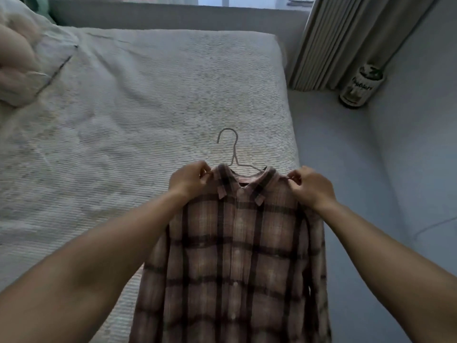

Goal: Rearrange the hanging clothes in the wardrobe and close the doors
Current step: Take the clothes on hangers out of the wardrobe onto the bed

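Note:
A pink and brown plaid shirt (237, 256) lies front up along the near right part of the bed (148, 100), buttoned, with its collar pointing away from me. A thin metal wire hanger (231, 149) sits inside the shirt, its hook sticking out past the collar onto the bedspread. My left hand (189, 181) pinches the shirt's left shoulder beside the collar. My right hand (309, 188) pinches the right shoulder. No wardrobe or doors are in view.
Pale rumpled bedding and a pillow (27, 63) lie at the far left of the bed. A grey headboard (173, 16) runs along the back. Beige curtains (343, 40) hang at the right, with a labelled bottle (358, 87) on the floor below them.

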